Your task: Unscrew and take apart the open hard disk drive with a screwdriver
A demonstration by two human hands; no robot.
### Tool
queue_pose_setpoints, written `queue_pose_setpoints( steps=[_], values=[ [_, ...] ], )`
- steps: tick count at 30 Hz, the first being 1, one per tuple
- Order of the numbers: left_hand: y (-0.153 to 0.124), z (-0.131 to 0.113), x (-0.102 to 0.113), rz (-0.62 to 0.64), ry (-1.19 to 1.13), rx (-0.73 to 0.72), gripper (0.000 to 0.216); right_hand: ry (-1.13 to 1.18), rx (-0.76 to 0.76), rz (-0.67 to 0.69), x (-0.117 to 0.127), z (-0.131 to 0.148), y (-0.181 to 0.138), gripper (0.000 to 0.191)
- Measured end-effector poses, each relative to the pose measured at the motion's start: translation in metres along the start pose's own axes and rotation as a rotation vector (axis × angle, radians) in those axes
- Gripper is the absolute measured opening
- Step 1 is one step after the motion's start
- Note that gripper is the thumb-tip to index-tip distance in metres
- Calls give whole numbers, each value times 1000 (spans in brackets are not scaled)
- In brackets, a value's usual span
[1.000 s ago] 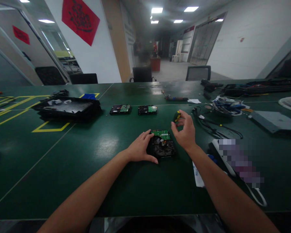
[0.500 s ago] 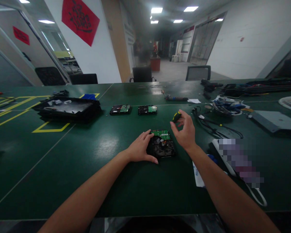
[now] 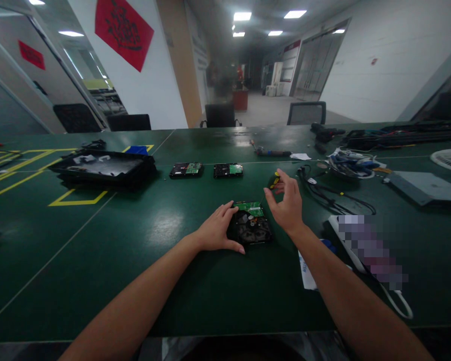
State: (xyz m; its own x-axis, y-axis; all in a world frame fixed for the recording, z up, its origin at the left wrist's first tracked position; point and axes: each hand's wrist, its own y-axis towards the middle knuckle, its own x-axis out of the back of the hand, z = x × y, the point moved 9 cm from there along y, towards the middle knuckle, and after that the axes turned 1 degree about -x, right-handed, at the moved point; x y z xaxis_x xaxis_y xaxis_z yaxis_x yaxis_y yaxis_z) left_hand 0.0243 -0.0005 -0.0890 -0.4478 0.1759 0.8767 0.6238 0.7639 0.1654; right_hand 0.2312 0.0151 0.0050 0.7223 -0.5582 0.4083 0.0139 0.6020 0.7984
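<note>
A hard drive lies on the green table with its green circuit board facing up. My left hand grips it from the left, fingers at the far left corner and thumb along the near edge. Between the fingertips of my right hand is a screwdriver with a black and yellow handle. Its thin shaft slants down to the drive's far right corner; the tip is too small to make out. Farther back lie two more drives, one on the left and one on the right.
Stacked black trays stand at the left. To the right are black cables, a bundle of cords, a grey metal box and a partly blurred white-edged object. A soldering-iron-like tool lies at the back.
The screwdriver handle has turned a little in my right fingers, and its yellow marks show differently. My left hand and the hard drive have stayed in place.
</note>
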Motion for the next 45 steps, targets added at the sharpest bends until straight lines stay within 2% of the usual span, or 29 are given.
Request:
queue_pose_setpoints(
  steps=[9,29,34,40,45],
  values=[
    [0,1,0,2,-2,5,133,8,0,-26,1,-1,-1,65],
    [0,3,-2,10,27,0,134,2,5,10,-1,0,0,66],
    [0,2,-2,6,29,-3,133,-23,-16,-28,2,-3,0,63],
    [0,2,-2,9,30,-3,133,16,18,12,0,2,0,63],
    [0,3,-2,8,32,-5,133,-1,9,-24,4,2,1,59]
  ],
)
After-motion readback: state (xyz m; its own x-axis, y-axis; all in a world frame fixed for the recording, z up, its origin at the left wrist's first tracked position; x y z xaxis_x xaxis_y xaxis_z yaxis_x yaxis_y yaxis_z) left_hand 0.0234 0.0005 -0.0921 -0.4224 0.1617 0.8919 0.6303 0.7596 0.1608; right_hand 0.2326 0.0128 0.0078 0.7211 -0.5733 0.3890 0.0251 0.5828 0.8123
